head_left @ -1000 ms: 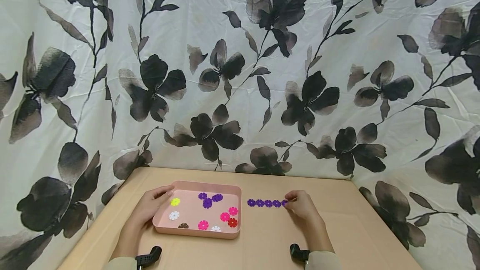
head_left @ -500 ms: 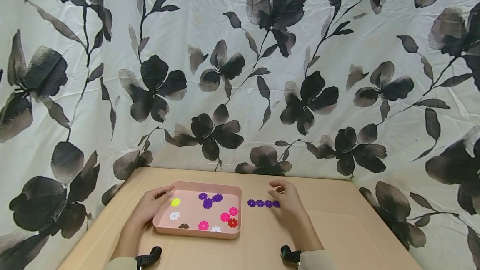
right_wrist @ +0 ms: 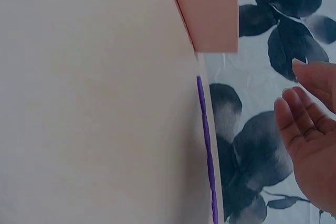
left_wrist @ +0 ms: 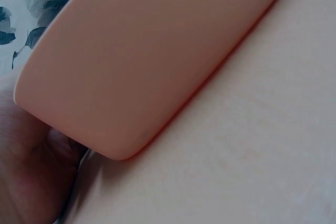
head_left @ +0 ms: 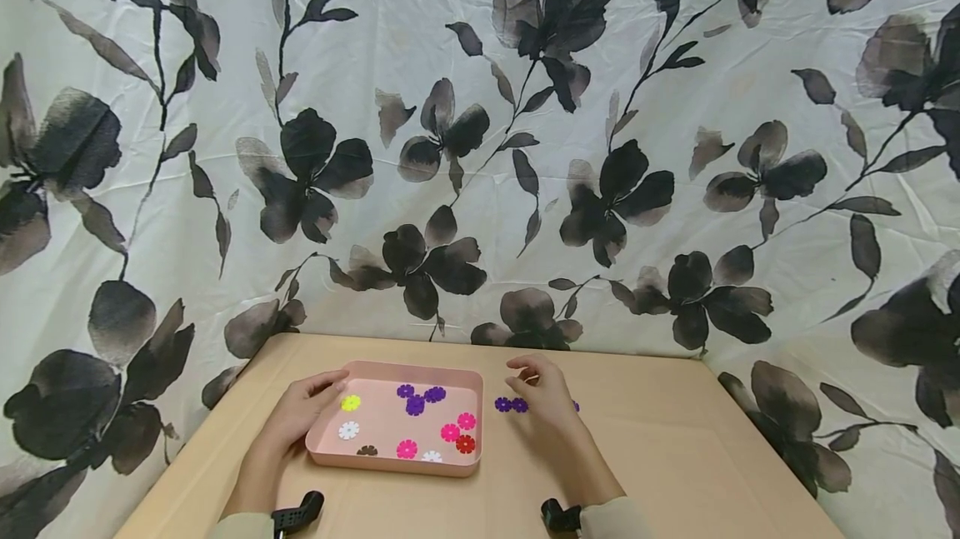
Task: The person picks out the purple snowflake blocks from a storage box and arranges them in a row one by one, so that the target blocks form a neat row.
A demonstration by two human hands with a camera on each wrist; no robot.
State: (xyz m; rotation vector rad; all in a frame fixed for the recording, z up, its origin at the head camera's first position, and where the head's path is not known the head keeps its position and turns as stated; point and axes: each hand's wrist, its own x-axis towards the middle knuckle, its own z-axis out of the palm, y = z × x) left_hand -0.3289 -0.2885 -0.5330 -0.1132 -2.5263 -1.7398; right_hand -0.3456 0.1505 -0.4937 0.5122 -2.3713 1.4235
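Observation:
A shallow pink tray (head_left: pixel 393 467) stands left of the table's middle with flower-shaped pieces in it. My left hand (head_left: pixel 300 412) grips its left end, thumb at the rim; in the left wrist view the tray's outer wall (left_wrist: pixel 121 72) hides most of the fingers. Right of the tray, a row of purple flower pieces (head_left: pixel 503 405) lies on the table. My right hand (head_left: pixel 549 393) hovers over that row and covers its middle in the head view. In the right wrist view its fingers (right_wrist: pixel 302 114) are loosely bent and hold nothing, apart from the purple row (right_wrist: pixel 208 140).
Inside the tray are several purple pieces (head_left: pixel 415 406), a yellow one (head_left: pixel 350 403), white ones (head_left: pixel 348 431), pink ones (head_left: pixel 407 449), a red one (head_left: pixel 465 445) and a brown one (head_left: pixel 367 451). A floral cloth (head_left: pixel 525 189) hangs behind the wooden table (head_left: pixel 712 456).
My right hand has let go of the purple piece at the row's right end, risen and moved left over the row toward the tray. My left hand has stayed at the tray.

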